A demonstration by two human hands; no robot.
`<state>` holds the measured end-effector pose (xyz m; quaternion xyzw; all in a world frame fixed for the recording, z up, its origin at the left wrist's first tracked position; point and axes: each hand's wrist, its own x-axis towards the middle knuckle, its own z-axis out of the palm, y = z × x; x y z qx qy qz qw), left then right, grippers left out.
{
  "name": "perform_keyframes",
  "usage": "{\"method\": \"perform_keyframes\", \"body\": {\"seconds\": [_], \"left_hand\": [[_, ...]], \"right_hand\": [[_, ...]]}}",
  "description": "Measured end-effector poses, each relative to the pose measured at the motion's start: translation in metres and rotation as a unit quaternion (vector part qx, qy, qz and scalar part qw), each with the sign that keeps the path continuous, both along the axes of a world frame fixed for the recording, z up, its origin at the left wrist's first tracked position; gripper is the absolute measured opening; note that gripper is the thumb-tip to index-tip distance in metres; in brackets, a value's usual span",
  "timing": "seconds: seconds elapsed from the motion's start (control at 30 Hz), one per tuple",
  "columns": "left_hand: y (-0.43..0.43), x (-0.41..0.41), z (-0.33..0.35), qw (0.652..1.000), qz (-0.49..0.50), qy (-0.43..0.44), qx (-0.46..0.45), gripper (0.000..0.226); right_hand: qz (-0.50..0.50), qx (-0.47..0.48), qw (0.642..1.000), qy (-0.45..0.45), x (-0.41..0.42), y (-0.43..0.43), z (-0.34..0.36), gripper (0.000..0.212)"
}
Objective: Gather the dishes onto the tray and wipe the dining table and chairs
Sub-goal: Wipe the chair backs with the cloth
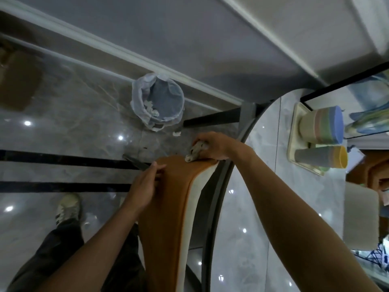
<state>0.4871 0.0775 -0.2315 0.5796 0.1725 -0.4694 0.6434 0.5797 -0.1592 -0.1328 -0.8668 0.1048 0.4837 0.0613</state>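
Observation:
An orange-brown chair back (170, 207) with a white inner side runs up the middle of the tilted head view. My right hand (212, 145) presses a crumpled grey-white cloth (194, 152) onto its top end. My left hand (145, 186) rests against the chair's left edge, fingers curled on it. On the pale marble table (259, 186) to the right lies a cream tray (294, 131) holding a stack of pastel cups (324, 125) and a grey and yellow cup stack (322, 157).
A bin (157, 100) lined with a clear bag stands on the glossy floor by the wall, with a white scrap (176, 133) beside it. My shoe (68, 207) and dark trouser legs are at lower left. Another chair (362, 218) sits at the table's right.

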Motion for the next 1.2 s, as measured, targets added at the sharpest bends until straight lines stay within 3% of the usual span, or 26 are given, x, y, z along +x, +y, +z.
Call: {"method": "perform_keyframes", "body": {"seconds": [0.17,0.3,0.47,0.8,1.03,1.2], "left_hand": [[0.022,0.006,-0.005,0.999,0.034,0.039,0.011,0.060],[0.041,0.016,-0.004,0.998,0.047,0.028,0.024,0.042],[0.070,0.014,-0.006,0.997,0.049,0.035,0.046,0.046],[0.106,-0.010,0.024,0.996,0.049,0.040,0.065,0.050],[0.127,-0.041,0.037,0.994,0.084,0.016,0.073,0.053],[0.139,-0.069,0.041,0.992,0.100,-0.010,0.081,0.052]], "right_hand": [[0.031,0.058,0.997,0.032,0.011,0.044,0.031,0.034],[0.052,0.064,0.996,0.017,0.010,0.081,0.055,0.034],[0.090,0.082,0.992,0.014,0.003,0.127,0.084,0.039],[0.300,-0.040,0.952,-0.040,-0.066,0.202,0.094,0.056],[0.392,-0.053,0.907,-0.146,-0.133,0.222,0.083,0.050],[0.405,-0.039,0.906,-0.118,-0.173,0.235,0.085,0.037]]}}
